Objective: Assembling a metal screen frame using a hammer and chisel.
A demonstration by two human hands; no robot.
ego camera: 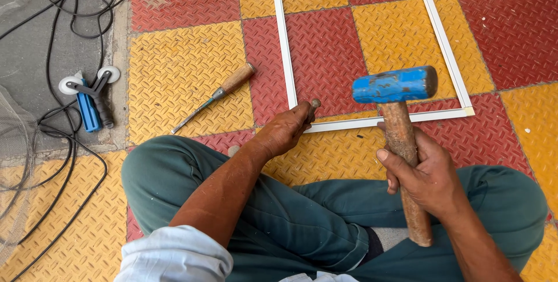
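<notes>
Two hands busy: your left hand (286,131) pinches a short metal punch (313,106) on the white aluminium frame (372,122) corner lying on the floor, your right hand (424,177) grips the blue-headed wooden-handled hammer (395,84); a glancing blow could hit fingers or dent the frame.

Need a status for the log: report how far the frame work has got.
Done: the white frame lies assembled on the tiles, its right corner closed. In hand: the left hand sets a punch on the near-left corner; the right hand holds the blue hammer raised. Left: the strike. The chisel lies unused.
</notes>
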